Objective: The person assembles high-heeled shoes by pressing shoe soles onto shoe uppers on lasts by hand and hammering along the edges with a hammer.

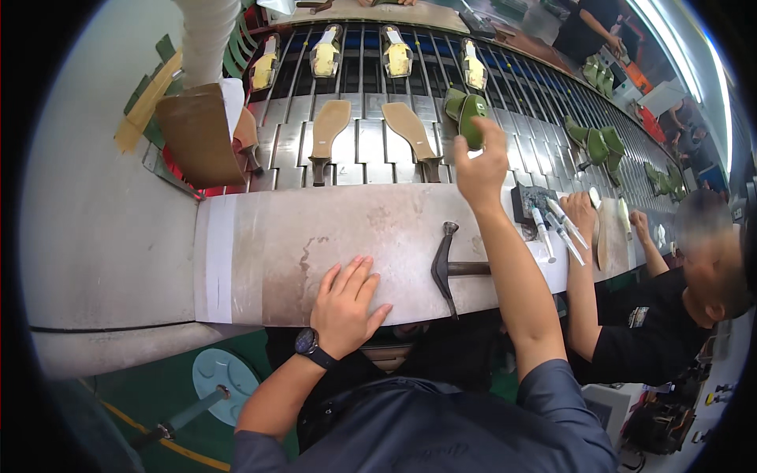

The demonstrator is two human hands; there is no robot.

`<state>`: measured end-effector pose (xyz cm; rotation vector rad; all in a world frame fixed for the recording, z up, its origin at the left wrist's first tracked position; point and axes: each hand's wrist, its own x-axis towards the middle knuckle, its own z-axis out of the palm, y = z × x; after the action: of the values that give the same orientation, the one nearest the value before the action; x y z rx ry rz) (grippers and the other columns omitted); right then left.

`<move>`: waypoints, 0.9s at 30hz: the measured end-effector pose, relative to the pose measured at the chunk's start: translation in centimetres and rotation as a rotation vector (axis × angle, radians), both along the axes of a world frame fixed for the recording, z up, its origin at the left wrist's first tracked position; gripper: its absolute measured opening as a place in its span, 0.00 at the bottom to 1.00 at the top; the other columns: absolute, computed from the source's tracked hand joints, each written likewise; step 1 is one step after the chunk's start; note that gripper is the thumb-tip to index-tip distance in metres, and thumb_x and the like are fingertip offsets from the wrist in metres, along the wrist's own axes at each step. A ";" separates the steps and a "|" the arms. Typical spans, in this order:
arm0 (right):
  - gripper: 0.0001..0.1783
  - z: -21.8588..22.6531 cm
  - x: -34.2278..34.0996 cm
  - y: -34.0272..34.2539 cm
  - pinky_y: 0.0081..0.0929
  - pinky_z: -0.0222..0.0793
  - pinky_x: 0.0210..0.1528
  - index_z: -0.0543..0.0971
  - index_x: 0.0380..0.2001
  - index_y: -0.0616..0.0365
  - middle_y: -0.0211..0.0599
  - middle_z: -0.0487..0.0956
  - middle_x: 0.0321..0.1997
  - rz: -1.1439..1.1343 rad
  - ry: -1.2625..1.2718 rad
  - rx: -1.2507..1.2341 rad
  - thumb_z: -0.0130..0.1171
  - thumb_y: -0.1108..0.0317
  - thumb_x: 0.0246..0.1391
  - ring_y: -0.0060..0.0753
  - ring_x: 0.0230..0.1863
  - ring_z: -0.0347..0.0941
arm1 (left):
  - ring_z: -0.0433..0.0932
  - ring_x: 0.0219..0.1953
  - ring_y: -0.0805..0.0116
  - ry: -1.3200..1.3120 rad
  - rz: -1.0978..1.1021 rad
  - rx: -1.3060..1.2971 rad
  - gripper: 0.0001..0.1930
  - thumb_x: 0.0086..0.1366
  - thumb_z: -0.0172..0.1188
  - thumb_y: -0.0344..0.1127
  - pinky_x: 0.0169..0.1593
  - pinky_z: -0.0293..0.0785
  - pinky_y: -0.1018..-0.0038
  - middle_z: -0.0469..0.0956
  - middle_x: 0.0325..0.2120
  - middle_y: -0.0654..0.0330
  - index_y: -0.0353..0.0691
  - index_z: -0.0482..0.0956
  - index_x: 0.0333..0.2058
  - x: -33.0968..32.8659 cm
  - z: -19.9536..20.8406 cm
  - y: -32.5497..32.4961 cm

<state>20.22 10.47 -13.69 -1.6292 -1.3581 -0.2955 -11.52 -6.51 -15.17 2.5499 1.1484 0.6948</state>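
My left hand (347, 307) lies flat on the pale bench (363, 217), fingers spread, holding nothing. My right hand (482, 167) reaches over the conveyor, thumb and fingers apart. Its fingertips overlap the lower end of a green shoe piece (471, 109); whether they touch it I cannot tell. Left of that hand, two tan heeled soles, a left one (331, 126) and a right one (406, 130), lie on the metal slats. A hammer (443, 268) with a dark head rests on the bench between my hands, its handle partly behind my right forearm.
Yellow-and-white shoe forms (326, 57) line the conveyor's far side. A dark box (530, 203) and several syringes (544, 235) are on the bench at right, beside a co-worker's hand (580, 211). More green shoe pieces (597, 144) lie farther right. A brown board (197, 138) stands left.
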 end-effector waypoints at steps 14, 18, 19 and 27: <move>0.31 -2.6 -1.8 -2.6 0.27 0.80 0.35 0.67 0.69 0.65 0.41 0.84 0.38 0.530 1.091 -0.447 0.51 0.76 0.62 0.29 0.34 0.81 | 0.83 0.58 0.51 -0.246 0.156 -0.179 0.32 0.66 0.72 0.44 0.61 0.77 0.61 0.82 0.56 0.39 0.27 0.76 0.61 8.2 3.1 29.3; 0.17 -3.4 -0.6 -3.0 0.28 0.78 0.39 0.84 0.50 0.67 0.44 0.87 0.36 0.643 0.966 -0.595 0.52 0.74 0.63 0.28 0.34 0.81 | 0.76 0.61 0.37 0.022 0.267 -0.009 0.44 0.62 0.72 0.51 0.66 0.73 0.55 0.76 0.58 0.30 0.23 0.66 0.65 15.7 -1.3 42.5; 0.16 -2.7 -0.3 -3.4 0.28 0.78 0.41 0.84 0.49 0.69 0.40 0.86 0.36 0.602 0.920 -0.632 0.52 0.74 0.65 0.28 0.36 0.83 | 0.76 0.62 0.38 0.034 0.344 -0.090 0.47 0.60 0.74 0.53 0.66 0.73 0.54 0.75 0.58 0.29 0.23 0.64 0.65 18.3 -1.7 44.7; 0.13 -1.9 -1.8 -2.7 0.39 0.78 0.42 0.83 0.42 0.68 0.51 0.84 0.32 0.630 0.790 -0.531 0.60 0.67 0.64 0.50 0.36 0.84 | 0.70 0.68 0.37 -0.110 0.824 -0.094 0.66 0.45 0.80 0.70 0.69 0.70 0.48 0.68 0.66 0.33 0.36 0.56 0.73 26.8 -8.6 59.4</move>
<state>18.41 7.76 -15.56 -1.3707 -1.2652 1.0500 15.24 52.88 -23.73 1.8650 2.1372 0.8930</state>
